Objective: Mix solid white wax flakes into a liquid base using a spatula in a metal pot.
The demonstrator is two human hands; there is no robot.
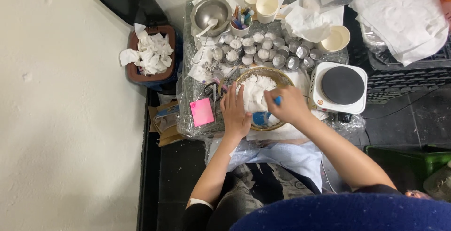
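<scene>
In the head view, the person is sitting over a low counter [197, 118] wrapped in clear plastic, working in a shallow gold-coloured bowl [282, 74] that is holding a heap of white flakes [256, 90]. The left hand [235, 111] is lying flat and open on the near left rim of the bowl, fingers spread toward the flakes, gripping nothing but steadying the dish. The right hand [289, 105] is curled closed around a small blue tool [278, 100], only the tip of which is showing, so its kind is hard to tell; it is pointing into the flakes. A blue patch [260, 118] is showing at the bowl's near edge, between the two hands.

Judging from this, the work is going best if the left hand is pressing the rim down firmly while the right is moving the tool in short strokes toward the middle, so that no flakes are spilling over the low rim.

Behind the bowl, a cluster of small metal cups [263, 51] is standing close together, with a steel bowl [211, 14] and paper cups [267, 6] beyond. A small hotplate [339, 88] is sitting just to the right, and a pink note [202, 111] is lying to the left. A bin of crumpled tissue [151, 52] is standing beside the counter.
</scene>
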